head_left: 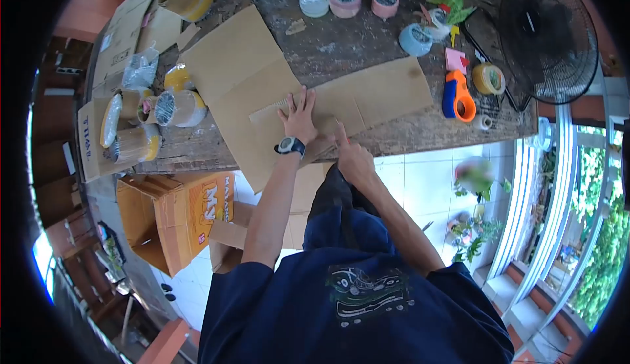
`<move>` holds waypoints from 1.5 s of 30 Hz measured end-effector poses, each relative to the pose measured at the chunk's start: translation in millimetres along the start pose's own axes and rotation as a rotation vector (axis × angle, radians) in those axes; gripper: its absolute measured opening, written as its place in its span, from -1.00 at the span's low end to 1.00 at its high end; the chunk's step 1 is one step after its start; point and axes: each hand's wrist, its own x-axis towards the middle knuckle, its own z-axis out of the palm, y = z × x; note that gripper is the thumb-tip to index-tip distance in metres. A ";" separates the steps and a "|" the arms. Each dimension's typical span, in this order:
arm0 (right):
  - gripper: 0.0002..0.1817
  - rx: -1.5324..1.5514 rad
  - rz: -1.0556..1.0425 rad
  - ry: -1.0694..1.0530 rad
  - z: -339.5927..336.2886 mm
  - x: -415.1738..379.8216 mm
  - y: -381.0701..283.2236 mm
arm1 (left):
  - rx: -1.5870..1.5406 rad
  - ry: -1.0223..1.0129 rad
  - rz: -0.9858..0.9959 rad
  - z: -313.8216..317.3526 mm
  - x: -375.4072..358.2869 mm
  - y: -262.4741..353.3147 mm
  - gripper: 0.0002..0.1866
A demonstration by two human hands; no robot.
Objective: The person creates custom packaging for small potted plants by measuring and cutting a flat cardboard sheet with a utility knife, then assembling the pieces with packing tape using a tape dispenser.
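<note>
While you leaned over the near edge of the desk [367, 42], your left hand [300, 118] lay flat, fingers spread, on the cardboard sheet [367, 98], pinning it rather than gripping anything. Your right hand [351, 154] was mostly curled, its forefinger pressed along the sheet's near edge; it held nothing that I could make out. The sheet lay across the middle of the desk close to the near edge, overlapping a larger cardboard panel [239, 68] that hung past that edge.

By my reading you were early in the work: the sheet was laid out and steadied, perhaps being creased along a line, but it was unfolded and untaped. The orange tape dispenser [457, 98] sat untouched toward the desk's right end, with a tape roll [488, 78] just beside it.

As for containers, the small plant pots [384, 3] along the far edge held little green plants, and a blue pot [415, 39] stood nearer the middle. Bundles of yellow tape rolls [174, 105] lay at the left end, some wrapped in clear plastic. On the floor below the left corner, an open cardboard box [174, 223] stood; I could not tell what was in it.
</note>
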 end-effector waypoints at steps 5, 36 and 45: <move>-0.25 0.098 -0.011 0.003 -11.8 -63.2 18.7 | 0.004 -0.012 -0.002 -0.7 -0.6 1.4 0.66; -0.29 0.053 -0.007 0.090 -64.8 77.1 -10.6 | -0.125 0.019 -0.006 -6.5 -2.2 3.8 0.62; -0.27 0.117 0.088 -0.104 -55.4 -57.4 38.1 | -0.165 -0.031 -0.033 -16.6 -2.6 5.3 0.59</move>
